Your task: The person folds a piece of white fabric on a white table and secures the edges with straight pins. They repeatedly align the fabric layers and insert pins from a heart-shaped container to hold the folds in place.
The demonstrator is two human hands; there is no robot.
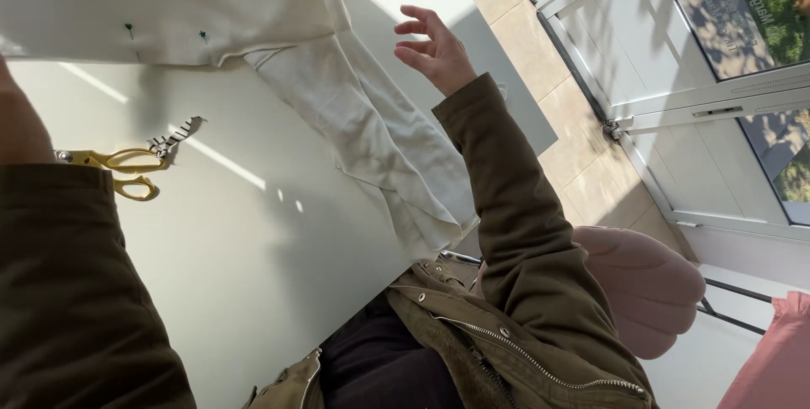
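A white table [253, 232] fills the left and centre of the frame, and cream fabric [371, 130] is laid across its upper part, one length trailing down toward the table edge at centre. Two green-headed pins [131, 29] are seen stuck in the fabric at the upper left, so some pinning appears done. No cut line can be made out, and the cutting is judged not yet begun. Yellow-handled scissors [122, 171] are lying on the table at the left, beside a small toothed clip [177, 136], untouched by any fingers that show. The right hand [434, 50] is raised at upper centre, above the fabric, its fingers spread loosely apart and nothing held. Of the left hand, only a bare forearm [21, 122] at the left border is shown, so its state cannot be told.
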